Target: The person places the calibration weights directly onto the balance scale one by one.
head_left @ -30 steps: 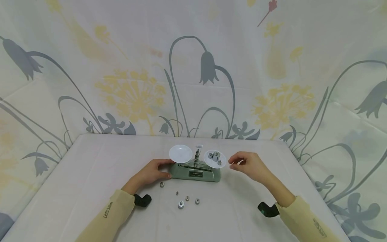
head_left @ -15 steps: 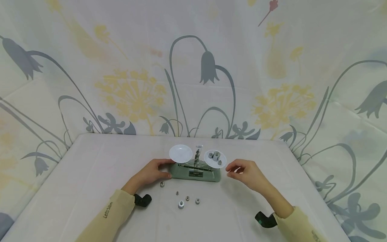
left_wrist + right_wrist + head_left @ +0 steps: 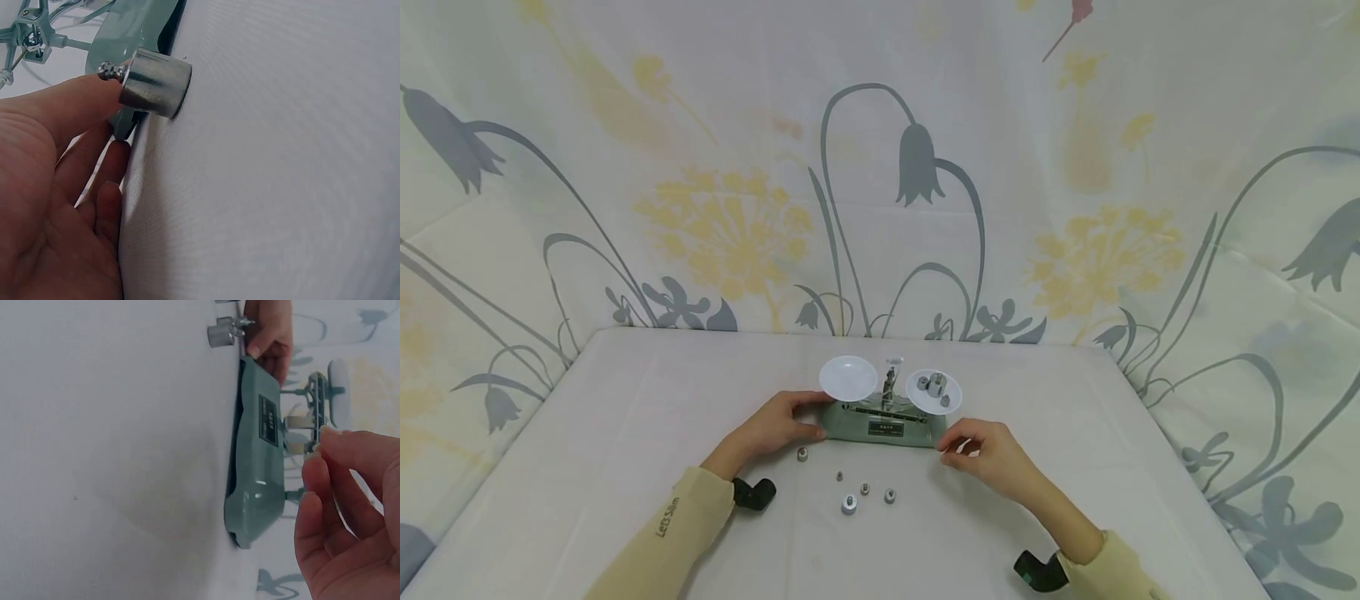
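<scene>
The table [image 3: 662, 375] bears a balance scale [image 3: 886, 429] toward its far edge, left hand [image 3: 778, 427] gripping one end, right hand [image 3: 988, 452], fingertips nearly meeting — whether empty, I can't tell — and, head view only, right pan [image 3: 918, 399] holding three weights [image 3: 936, 385].

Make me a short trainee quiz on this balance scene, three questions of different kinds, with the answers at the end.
1. In the head view, how many weights stand on the table?
2. True or false: the left pan has a weight on it.
3. What colour is the balance base? A: red; B: greyish green; C: yellow.

Key:
1. Five.
2. False; it bears none.
3. B.
</scene>
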`<state>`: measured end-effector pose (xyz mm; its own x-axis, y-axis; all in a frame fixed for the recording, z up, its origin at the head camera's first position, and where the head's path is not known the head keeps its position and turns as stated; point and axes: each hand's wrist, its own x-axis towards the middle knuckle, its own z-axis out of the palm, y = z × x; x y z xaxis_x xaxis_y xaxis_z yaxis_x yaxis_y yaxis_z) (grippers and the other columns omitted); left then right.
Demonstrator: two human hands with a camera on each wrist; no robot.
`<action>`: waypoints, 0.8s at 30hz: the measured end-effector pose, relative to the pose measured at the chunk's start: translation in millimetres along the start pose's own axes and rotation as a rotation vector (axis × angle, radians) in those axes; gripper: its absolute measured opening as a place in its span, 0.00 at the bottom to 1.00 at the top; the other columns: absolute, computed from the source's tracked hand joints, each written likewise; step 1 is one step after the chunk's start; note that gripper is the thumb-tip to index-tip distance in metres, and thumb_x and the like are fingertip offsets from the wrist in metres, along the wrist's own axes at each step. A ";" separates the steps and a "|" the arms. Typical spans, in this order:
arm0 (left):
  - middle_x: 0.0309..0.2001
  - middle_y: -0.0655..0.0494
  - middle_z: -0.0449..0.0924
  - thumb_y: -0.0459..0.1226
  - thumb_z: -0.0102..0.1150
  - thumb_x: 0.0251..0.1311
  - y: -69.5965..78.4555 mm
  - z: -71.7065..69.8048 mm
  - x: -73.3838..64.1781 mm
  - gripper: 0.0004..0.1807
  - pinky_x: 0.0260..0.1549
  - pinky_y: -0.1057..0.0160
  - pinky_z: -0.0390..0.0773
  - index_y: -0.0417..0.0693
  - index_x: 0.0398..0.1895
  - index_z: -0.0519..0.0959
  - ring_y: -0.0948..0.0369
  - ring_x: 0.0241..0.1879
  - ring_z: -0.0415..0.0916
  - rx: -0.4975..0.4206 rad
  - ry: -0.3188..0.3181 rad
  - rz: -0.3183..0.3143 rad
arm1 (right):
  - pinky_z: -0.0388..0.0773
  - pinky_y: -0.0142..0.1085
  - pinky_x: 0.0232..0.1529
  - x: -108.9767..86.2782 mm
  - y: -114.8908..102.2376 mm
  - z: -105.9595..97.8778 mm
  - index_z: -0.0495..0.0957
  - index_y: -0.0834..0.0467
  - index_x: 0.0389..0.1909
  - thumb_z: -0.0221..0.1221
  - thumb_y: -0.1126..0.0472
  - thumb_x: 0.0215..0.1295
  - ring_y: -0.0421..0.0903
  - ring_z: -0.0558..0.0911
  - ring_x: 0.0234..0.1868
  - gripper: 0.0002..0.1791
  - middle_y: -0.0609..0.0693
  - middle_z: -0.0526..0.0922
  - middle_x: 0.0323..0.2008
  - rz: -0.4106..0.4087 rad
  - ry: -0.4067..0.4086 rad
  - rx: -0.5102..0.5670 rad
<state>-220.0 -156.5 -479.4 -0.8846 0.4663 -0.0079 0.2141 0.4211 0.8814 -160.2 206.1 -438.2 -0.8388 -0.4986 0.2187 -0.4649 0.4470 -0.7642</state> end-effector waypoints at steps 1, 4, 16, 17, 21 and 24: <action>0.66 0.48 0.73 0.33 0.72 0.54 0.2 -0.1 -0.1 0.31 0.69 0.43 0.58 0.43 0.64 0.77 0.46 0.71 0.61 0.000 0.000 -0.003 | 0.81 0.34 0.35 -0.1 0.5 2.9 0.84 0.61 0.36 0.68 0.70 0.59 0.40 0.82 0.35 0.06 0.51 0.85 0.34 -0.006 -0.007 0.008; 0.66 0.48 0.73 0.33 0.72 0.54 0.5 -0.4 0.0 0.31 0.69 0.43 0.58 0.43 0.64 0.76 0.46 0.71 0.60 0.005 -0.001 -0.009 | 0.81 0.34 0.35 0.0 3.2 12.6 0.85 0.60 0.36 0.68 0.70 0.58 0.40 0.82 0.35 0.06 0.49 0.85 0.34 -0.013 -0.027 0.029; 0.65 0.47 0.74 0.34 0.72 0.54 2.4 -1.4 0.6 0.31 0.68 0.43 0.58 0.42 0.63 0.77 0.45 0.70 0.61 0.040 0.000 -0.004 | 0.81 0.33 0.38 3.5 3.6 40.9 0.86 0.57 0.36 0.69 0.72 0.54 0.37 0.81 0.36 0.10 0.43 0.84 0.33 -0.003 -0.138 0.058; 0.65 0.47 0.74 0.33 0.72 0.54 2.4 -1.3 0.8 0.31 0.68 0.43 0.58 0.42 0.63 0.77 0.45 0.70 0.61 0.039 0.000 -0.006 | 0.80 0.32 0.38 3.9 3.5 42.9 0.86 0.56 0.37 0.69 0.71 0.54 0.37 0.81 0.37 0.10 0.43 0.84 0.34 0.005 -0.148 0.060; 0.65 0.47 0.74 0.33 0.73 0.54 2.2 -1.2 0.9 0.31 0.68 0.43 0.59 0.42 0.63 0.77 0.45 0.70 0.61 0.040 0.000 -0.009 | 0.80 0.33 0.41 4.9 1.0 49.7 0.86 0.55 0.38 0.69 0.70 0.55 0.37 0.80 0.37 0.11 0.44 0.85 0.36 0.023 -0.184 0.084; 0.65 0.49 0.74 0.33 0.73 0.53 2.5 -0.9 0.8 0.31 0.69 0.44 0.59 0.43 0.63 0.77 0.46 0.70 0.61 0.032 0.001 -0.024 | 0.80 0.33 0.41 5.3 -1.7 53.4 0.86 0.56 0.39 0.70 0.69 0.55 0.40 0.80 0.38 0.11 0.46 0.86 0.37 0.018 -0.199 0.107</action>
<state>-220.6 -155.7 -476.8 -0.8899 0.4553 -0.0283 0.2062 0.4567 0.8654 -148.7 163.0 -468.1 -0.7695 -0.6325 0.0886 -0.4089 0.3814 -0.8290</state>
